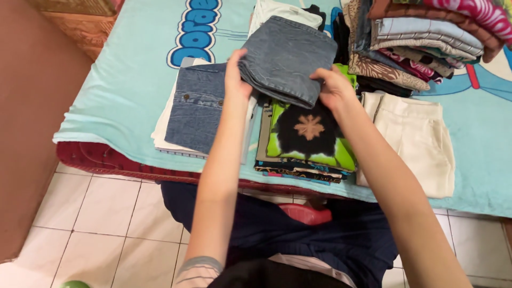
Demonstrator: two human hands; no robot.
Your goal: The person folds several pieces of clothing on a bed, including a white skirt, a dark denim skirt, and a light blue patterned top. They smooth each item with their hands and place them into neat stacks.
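Both hands, left hand [236, 74] and right hand [333, 85], clamp the edges of folded grey jeans [290, 56] above a green-and-black patterned stack [309, 133]. A denim shirt [197, 106] lies left, cream trousers [416, 138] right, a tall folded pile [421, 42] behind, all on a turquoise cartoon-print sheet [133, 80].

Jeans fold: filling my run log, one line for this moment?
left hand grips jeans | right hand grips jeans | over green shirt | on bed
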